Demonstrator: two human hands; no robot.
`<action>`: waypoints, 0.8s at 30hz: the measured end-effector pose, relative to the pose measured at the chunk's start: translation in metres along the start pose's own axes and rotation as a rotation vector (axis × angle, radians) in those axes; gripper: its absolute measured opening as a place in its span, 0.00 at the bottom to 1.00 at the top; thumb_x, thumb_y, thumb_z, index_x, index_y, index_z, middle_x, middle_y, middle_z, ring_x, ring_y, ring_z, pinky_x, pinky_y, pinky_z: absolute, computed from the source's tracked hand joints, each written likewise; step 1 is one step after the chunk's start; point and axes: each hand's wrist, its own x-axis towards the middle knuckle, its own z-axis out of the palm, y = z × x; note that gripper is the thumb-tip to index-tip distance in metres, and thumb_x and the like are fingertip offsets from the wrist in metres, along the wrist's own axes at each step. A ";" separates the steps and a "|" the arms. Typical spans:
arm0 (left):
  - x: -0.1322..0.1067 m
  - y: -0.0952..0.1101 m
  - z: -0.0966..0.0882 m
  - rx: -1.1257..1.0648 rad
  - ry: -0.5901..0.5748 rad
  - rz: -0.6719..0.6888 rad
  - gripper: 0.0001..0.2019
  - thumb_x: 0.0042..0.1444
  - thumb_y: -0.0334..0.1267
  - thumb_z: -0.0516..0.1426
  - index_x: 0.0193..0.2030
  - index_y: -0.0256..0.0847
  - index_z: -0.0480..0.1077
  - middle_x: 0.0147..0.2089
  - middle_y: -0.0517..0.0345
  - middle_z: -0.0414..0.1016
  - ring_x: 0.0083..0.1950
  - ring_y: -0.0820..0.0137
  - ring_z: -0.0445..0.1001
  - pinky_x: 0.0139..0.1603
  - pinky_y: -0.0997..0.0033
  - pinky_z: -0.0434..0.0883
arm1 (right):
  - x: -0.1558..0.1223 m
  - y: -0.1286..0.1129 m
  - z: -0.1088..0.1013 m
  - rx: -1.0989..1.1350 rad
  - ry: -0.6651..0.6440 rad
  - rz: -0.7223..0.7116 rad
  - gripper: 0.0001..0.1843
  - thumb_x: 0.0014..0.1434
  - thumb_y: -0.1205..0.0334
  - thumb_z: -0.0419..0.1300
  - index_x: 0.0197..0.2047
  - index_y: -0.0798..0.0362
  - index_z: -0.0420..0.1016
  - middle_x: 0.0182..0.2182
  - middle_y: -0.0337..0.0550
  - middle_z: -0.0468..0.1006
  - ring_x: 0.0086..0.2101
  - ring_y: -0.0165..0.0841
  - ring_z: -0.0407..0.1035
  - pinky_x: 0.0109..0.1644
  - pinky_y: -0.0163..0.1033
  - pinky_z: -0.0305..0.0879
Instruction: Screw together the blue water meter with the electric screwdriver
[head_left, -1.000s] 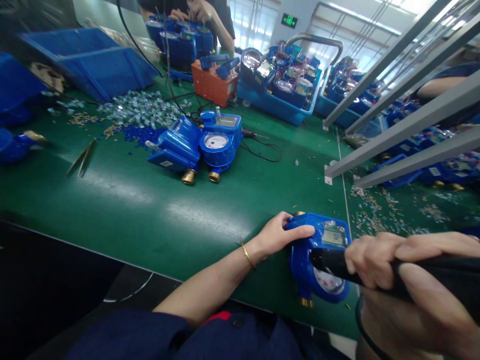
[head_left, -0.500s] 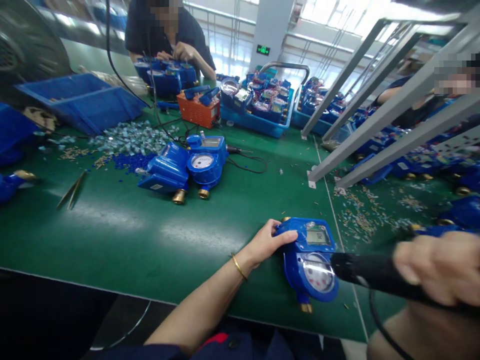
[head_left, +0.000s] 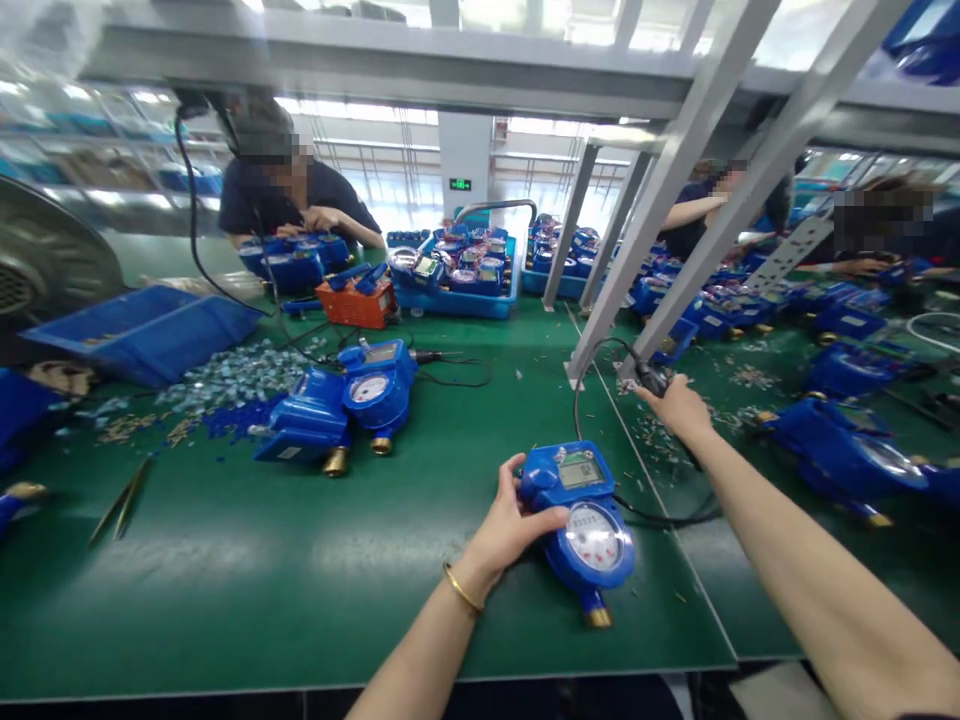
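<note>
A blue water meter (head_left: 577, 520) with a small display and a round clear dial stands on the green table in front of me, its brass end towards me. My left hand (head_left: 510, 525) is closed on its left side, the thumb by the dial. Further right and away, my right hand (head_left: 679, 408) grips a black corded electric screwdriver (head_left: 652, 378) beside the feet of the grey metal frame. Its tip is hard to make out. The cord (head_left: 667, 520) loops behind the meter. To the left, two more blue meters (head_left: 379, 390) stand side by side.
Tweezers (head_left: 124, 500) lie at left, near heaps of clear bits (head_left: 232, 375) and a tilted blue bin (head_left: 142, 330). An orange box (head_left: 356, 303) and a blue crate of meters (head_left: 457, 300) stand behind. Grey posts (head_left: 637, 230) rise at right, with more meters (head_left: 847, 450) beyond. Several co-workers sit around.
My right hand has moved the screwdriver away from the meter, forward to the frame's feet. My left hand stays on the meter, its thumb now lower, near the dial. The view has tilted up.
</note>
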 end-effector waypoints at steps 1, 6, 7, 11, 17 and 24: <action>-0.001 -0.001 0.001 0.010 0.001 0.019 0.59 0.36 0.46 0.78 0.70 0.46 0.48 0.68 0.39 0.65 0.63 0.52 0.72 0.66 0.51 0.67 | -0.001 0.000 0.009 -0.014 -0.022 0.014 0.37 0.65 0.44 0.58 0.60 0.72 0.61 0.46 0.82 0.75 0.48 0.60 0.75 0.51 0.56 0.67; -0.003 0.006 0.008 0.108 -0.023 0.117 0.51 0.41 0.41 0.76 0.68 0.46 0.53 0.67 0.43 0.68 0.65 0.53 0.71 0.69 0.52 0.65 | -0.012 -0.007 0.025 -0.005 -0.099 -0.044 0.29 0.65 0.50 0.59 0.60 0.65 0.66 0.48 0.73 0.76 0.51 0.56 0.73 0.54 0.53 0.66; -0.003 0.008 0.009 0.110 -0.017 0.116 0.50 0.41 0.40 0.76 0.67 0.45 0.55 0.66 0.43 0.69 0.65 0.53 0.71 0.69 0.52 0.65 | -0.018 -0.009 0.022 0.004 -0.092 -0.066 0.29 0.64 0.52 0.59 0.61 0.64 0.67 0.50 0.72 0.75 0.54 0.56 0.71 0.55 0.53 0.65; -0.006 0.010 0.015 0.037 0.093 0.076 0.55 0.37 0.40 0.77 0.67 0.43 0.51 0.65 0.40 0.68 0.62 0.54 0.74 0.67 0.53 0.67 | -0.066 -0.012 -0.002 0.074 -0.050 -0.159 0.34 0.65 0.51 0.55 0.68 0.62 0.62 0.62 0.69 0.68 0.60 0.53 0.67 0.62 0.52 0.62; -0.015 0.005 0.026 -0.118 0.158 -0.004 0.47 0.39 0.62 0.74 0.60 0.39 0.62 0.59 0.38 0.74 0.57 0.54 0.77 0.59 0.58 0.71 | -0.207 -0.030 -0.023 0.226 -0.164 -0.270 0.65 0.53 0.28 0.61 0.78 0.58 0.37 0.48 0.59 0.81 0.44 0.55 0.79 0.46 0.55 0.73; -0.015 -0.008 0.029 -0.058 0.275 -0.056 0.31 0.43 0.62 0.71 0.44 0.41 0.71 0.44 0.52 0.78 0.48 0.64 0.76 0.56 0.62 0.70 | -0.213 -0.022 0.002 0.539 -0.195 0.002 0.68 0.47 0.32 0.65 0.78 0.57 0.39 0.53 0.61 0.79 0.50 0.55 0.77 0.57 0.59 0.70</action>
